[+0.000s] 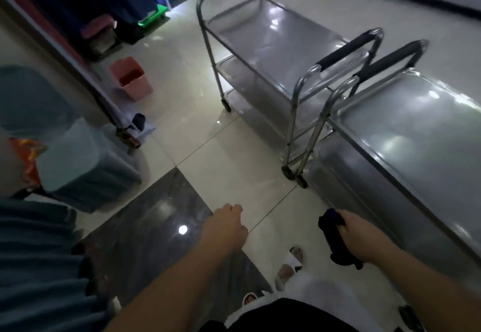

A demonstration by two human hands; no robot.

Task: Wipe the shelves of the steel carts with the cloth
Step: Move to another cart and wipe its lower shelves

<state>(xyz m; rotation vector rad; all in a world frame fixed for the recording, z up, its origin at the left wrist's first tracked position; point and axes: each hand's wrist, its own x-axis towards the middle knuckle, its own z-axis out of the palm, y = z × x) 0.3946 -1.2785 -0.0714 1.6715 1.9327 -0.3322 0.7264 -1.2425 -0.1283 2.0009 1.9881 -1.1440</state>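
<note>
Steel carts stand end to end along the pale tiled floor [234, 144], and the nearer cart [406, 133] is the largest thing in view: a shiny, rounded-edged top shelf of sheet steel with bent tube legs and a black foam-sleeved handle at its far end. Just beyond the nearer cart, almost touching it handle to handle, stands the farther cart [273, 34], of the same tube-and-sheet build, with three stacked shelves, small castors and a padded handle at each end. Left of the nearer cart, across the tiles, sits a big grey-blue lidded bin [78, 159] with smooth plastic walls. Farther back on that side, well apart from the nearer cart, stands a small pink square wastebasket [131, 77]. A slab of dark polished stone [161, 209] lies in the floor to the left of the nearer cart's foot.

Both bare forearms reach forward and down. The right hand [364, 238] hangs just beside the nearer cart's lower edge, fingers curled round a dark crumpled cloth [334, 238] that sticks out above and below the fist; the cloth touches no shelf. The left hand [226, 225] hovers over the tiles left of the nearer cart, knuckles up, fingers loosely curled, holding nothing. Below the hands, white slippers [291, 261] show on the floor.
</note>
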